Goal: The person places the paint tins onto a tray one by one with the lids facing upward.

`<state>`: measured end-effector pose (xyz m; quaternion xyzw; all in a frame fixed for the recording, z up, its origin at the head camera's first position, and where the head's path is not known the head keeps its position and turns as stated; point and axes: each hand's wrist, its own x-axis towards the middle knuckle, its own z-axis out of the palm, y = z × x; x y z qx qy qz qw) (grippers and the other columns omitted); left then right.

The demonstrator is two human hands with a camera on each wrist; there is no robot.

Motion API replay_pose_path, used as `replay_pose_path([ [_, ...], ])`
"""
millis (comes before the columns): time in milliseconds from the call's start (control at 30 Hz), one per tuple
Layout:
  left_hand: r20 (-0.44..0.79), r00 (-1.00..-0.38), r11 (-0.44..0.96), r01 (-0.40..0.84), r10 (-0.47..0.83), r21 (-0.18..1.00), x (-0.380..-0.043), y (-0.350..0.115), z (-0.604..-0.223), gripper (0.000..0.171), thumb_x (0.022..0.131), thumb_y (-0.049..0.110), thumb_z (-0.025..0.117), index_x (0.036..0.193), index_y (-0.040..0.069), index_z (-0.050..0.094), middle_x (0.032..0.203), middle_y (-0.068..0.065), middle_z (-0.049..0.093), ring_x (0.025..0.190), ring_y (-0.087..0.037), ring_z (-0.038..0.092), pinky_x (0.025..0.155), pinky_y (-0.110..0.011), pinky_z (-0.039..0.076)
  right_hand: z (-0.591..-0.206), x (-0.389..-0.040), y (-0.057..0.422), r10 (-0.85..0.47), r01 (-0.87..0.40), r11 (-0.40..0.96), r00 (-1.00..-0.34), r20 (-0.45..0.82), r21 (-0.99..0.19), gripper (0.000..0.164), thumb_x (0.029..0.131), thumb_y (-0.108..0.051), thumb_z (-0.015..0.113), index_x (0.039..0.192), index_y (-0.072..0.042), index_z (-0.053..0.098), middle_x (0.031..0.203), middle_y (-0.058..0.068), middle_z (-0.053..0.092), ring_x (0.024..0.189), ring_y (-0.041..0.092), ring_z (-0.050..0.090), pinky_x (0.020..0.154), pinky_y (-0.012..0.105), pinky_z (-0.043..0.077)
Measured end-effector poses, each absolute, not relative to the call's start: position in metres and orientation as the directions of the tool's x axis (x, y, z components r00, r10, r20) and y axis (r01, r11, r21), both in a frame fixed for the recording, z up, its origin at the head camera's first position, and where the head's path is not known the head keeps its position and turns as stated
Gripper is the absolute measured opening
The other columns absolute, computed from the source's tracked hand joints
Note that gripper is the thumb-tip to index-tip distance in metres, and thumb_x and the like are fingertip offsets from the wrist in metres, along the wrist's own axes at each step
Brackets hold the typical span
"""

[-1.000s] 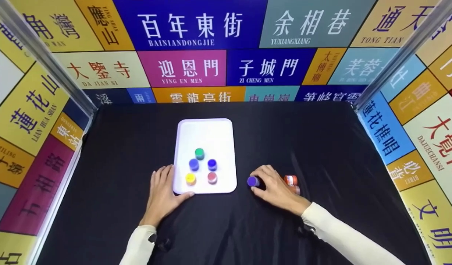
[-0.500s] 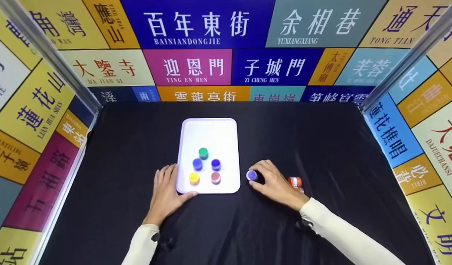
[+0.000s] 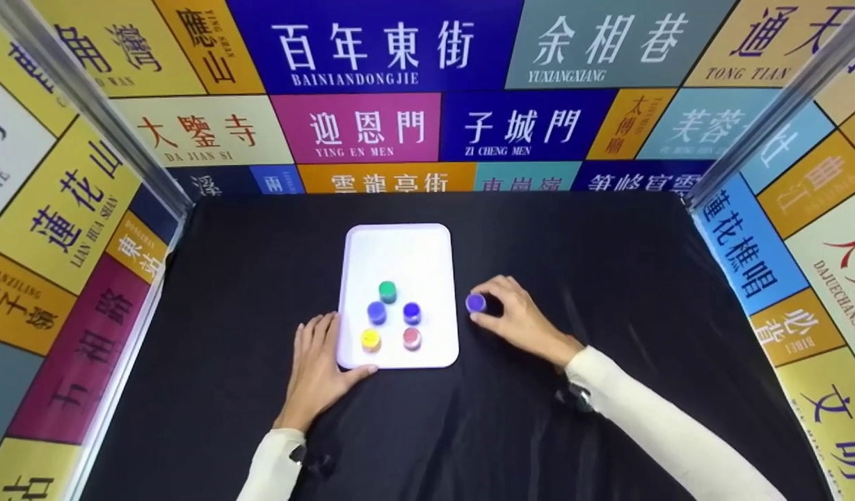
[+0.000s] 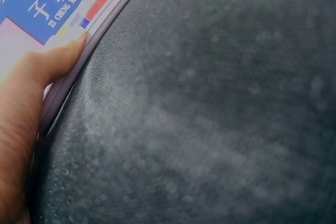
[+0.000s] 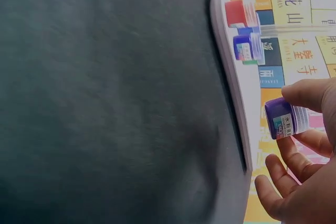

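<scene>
My right hand (image 3: 524, 321) pinches a purple paint jar (image 5: 280, 120) between thumb and fingers, above the black cloth just right of the white tray (image 3: 399, 254). The jar is tilted in the right wrist view, its small label showing. My left hand (image 3: 321, 376) rests at the tray's near left corner, fingers extended along the left side and thumb (image 4: 65, 59) on the near rim. On the tray stand a green jar (image 3: 387, 291), a violet jar (image 3: 377, 312), a blue jar (image 3: 412, 312), a yellow jar (image 3: 371, 339) and a pinkish-red jar (image 3: 412, 338).
Black cloth (image 3: 608, 264) covers the table. Behind it and at both sides rise panels (image 3: 357, 129) printed with Chinese characters, with metal posts (image 3: 768, 104) at the corners. The red jars seen earlier on the right are not visible now, where my right forearm lies.
My right hand has carried the purple jar away from the red jars, forward and slightly left towards the tray's right edge. My left hand stays at the tray; the head view has shifted slightly.
</scene>
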<state>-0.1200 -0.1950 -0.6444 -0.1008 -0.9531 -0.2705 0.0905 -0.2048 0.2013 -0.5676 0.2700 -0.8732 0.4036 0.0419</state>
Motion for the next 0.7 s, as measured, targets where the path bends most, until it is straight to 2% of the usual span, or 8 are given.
replay_pose_path([
  [467, 0.218, -0.965, 0.829, 0.238, 0.144, 0.506, -0.118, -0.197, -0.646, 0.125, 0.083, 0.078, 0.080, 0.169, 0.000, 0.037, 0.166, -0.025, 0.045, 0.158, -0.045, 0.030, 0.136, -0.063, 0.004, -0.577, -0.239, 0.160, -0.421, -0.389, 0.519, -0.891, 0.168, -0.761, 0.034, 0.091, -0.015, 0.088, 0.122, -0.005, 0.078, 0.114, 0.010, 0.073, 0.113, 0.032, 0.063, 0.102, 0.045, 0.051],
  [700, 0.218, -0.966, 0.826, 0.235, 0.139, 0.513, -0.117, -0.196, -0.646, 0.124, 0.083, 0.077, 0.081, 0.168, -0.001, 0.038, 0.165, -0.025, 0.045, 0.158, -0.045, 0.031, 0.135, -0.063, 0.006, -0.588, -0.245, 0.145, -0.445, -0.405, 0.496, -0.878, 0.176, -0.768, 0.035, 0.090, -0.013, 0.089, 0.122, -0.004, 0.078, 0.114, 0.010, 0.074, 0.113, 0.034, 0.064, 0.103, 0.048, 0.053],
])
